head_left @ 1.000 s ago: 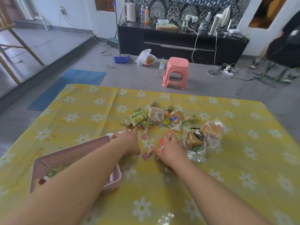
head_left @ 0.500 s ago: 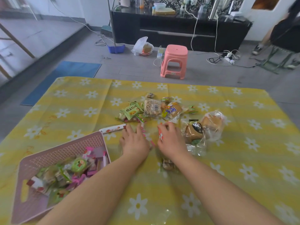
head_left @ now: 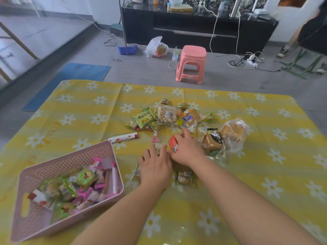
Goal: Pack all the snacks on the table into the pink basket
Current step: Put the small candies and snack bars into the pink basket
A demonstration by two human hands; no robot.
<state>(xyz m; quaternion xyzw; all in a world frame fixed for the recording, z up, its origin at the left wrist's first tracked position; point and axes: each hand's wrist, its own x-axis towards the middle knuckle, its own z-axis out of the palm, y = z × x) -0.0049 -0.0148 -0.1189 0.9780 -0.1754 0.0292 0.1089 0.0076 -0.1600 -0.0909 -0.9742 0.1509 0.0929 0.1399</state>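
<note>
The pink basket [head_left: 62,160] sits at the near left of the table, partly filled with wrapped snacks. A heap of snack packets [head_left: 167,114] lies at the table's middle, with two bagged buns [head_left: 223,137] to its right and a white-and-red stick packet [head_left: 123,137] to its left. My right hand [head_left: 187,149] grips a small red-and-white packet [head_left: 172,144]. My left hand [head_left: 154,167] lies palm down beside it, fingers together over small sweets and packets on the cloth. A clear-wrapped snack [head_left: 184,177] lies under my right wrist.
The table wears a yellow cloth with white flowers [head_left: 265,174]. Beyond it on the floor stand a pink stool [head_left: 192,63], a white plastic bag [head_left: 155,47], a blue mat [head_left: 70,80] and a black cabinet [head_left: 194,25]. A person's legs [head_left: 300,34] show at the far right.
Both hands have drawn back toward me from the heap, raking small snacks along. My left arm has moved off the basket, so its contents now show.
</note>
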